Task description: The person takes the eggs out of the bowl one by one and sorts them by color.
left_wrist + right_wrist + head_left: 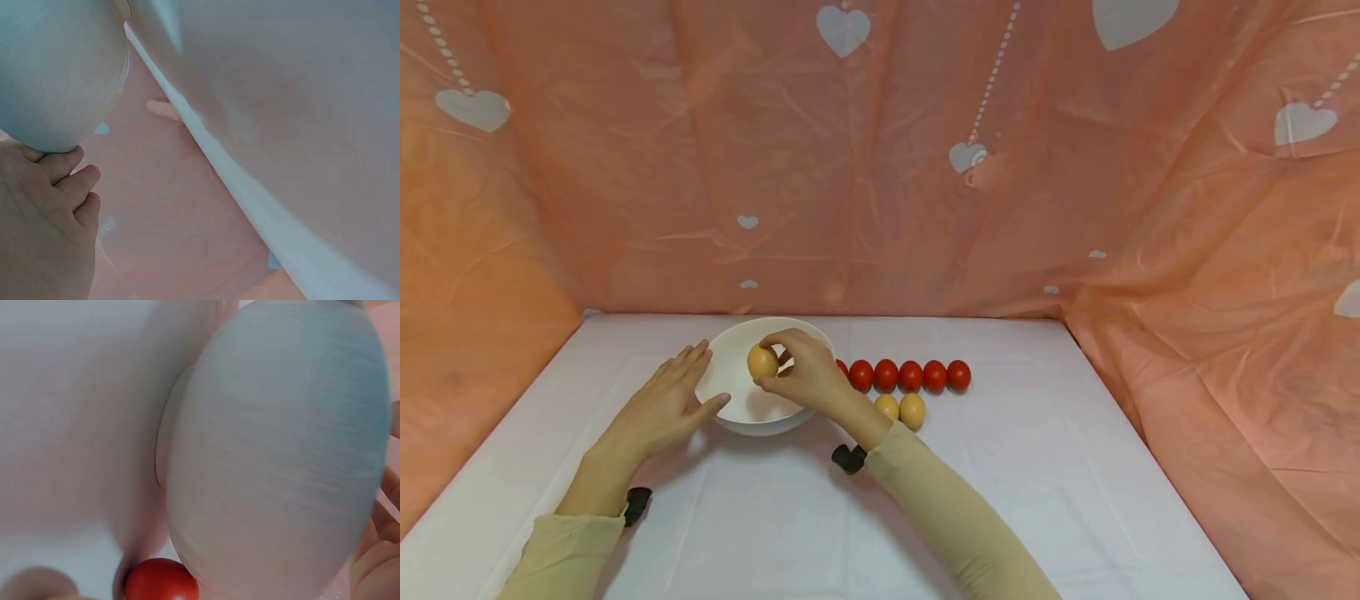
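Observation:
A white bowl [752, 429] stands on the table, left of centre. My left hand [658, 412] rests against its left rim with the fingers straight; the left wrist view has this hand [47, 219] beside the bowl's outer wall [56, 69]. Over the bowl's inside, my right hand [808, 372] pinches a yellow egg [762, 363] between thumb and fingers. In the right wrist view the bowl [275, 450] covers most of the picture, so the held egg is hidden there. Parts of the right hand [378, 562] show at the right edge.
Right of the bowl lies a row of several red egg-shaped pieces [911, 376]; the leftmost is partly covered by the right hand. Two yellow eggs [912, 412] lie in front of that row. Orange cloth [880, 208] with pale hearts hangs behind the white-covered table [1037, 467].

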Demonstrator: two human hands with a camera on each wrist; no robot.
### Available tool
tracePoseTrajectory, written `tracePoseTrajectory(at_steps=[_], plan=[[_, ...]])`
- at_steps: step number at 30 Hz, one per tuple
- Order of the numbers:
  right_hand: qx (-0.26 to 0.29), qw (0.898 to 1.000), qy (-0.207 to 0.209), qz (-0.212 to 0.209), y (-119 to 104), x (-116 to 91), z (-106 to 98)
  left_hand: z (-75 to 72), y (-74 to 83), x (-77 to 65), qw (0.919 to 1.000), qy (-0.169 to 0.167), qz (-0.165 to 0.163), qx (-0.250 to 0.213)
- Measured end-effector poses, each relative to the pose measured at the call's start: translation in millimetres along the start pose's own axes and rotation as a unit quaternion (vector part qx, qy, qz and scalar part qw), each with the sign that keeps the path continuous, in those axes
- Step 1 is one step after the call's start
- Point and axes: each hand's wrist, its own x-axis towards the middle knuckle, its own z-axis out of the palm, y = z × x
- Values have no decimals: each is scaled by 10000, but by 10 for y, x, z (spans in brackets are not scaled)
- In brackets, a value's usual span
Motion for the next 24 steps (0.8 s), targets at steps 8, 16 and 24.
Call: tracePoseTrajectory(at_steps=[8,16,24], plan=[[706,9961,467,-248,2,-151,-142,3,10,-9,10000,26,-32,22],[1113,9897,888,-155,37,-325,-330,9,8,0,10000,54,-5,33],[947,9880,1206,-164,183,-512,-514,16,5,-2,9999,99,59,3]])
